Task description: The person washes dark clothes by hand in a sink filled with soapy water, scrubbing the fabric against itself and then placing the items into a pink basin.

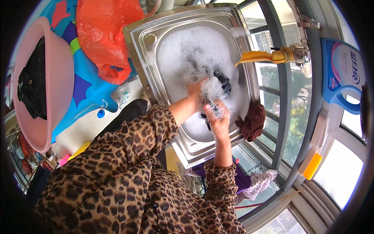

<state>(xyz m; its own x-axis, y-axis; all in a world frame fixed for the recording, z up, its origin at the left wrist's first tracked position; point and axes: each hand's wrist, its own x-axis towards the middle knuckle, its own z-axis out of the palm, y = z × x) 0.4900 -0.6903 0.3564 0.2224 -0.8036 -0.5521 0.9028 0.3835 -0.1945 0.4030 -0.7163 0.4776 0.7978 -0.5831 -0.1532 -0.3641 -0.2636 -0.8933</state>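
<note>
Both hands are over a stainless steel sink full of white suds. My left hand, partly covered in foam, grips a soaked dark cloth. Close beside it, my right hand is closed on the same cloth, foam over its fingers. Part of the cloth hangs into the suds; how far it reaches under them is hidden. A faucet with a yellow cloth sleeve tied to its spout points over the sink's far side. A dark maroon cloth lies bunched on the sink's corner.
To the left stands a pink plastic basin with black fabric in it, near a red plastic bag on a blue sheet. A blue-and-white detergent bottle and an orange-ended object are at the window on the right.
</note>
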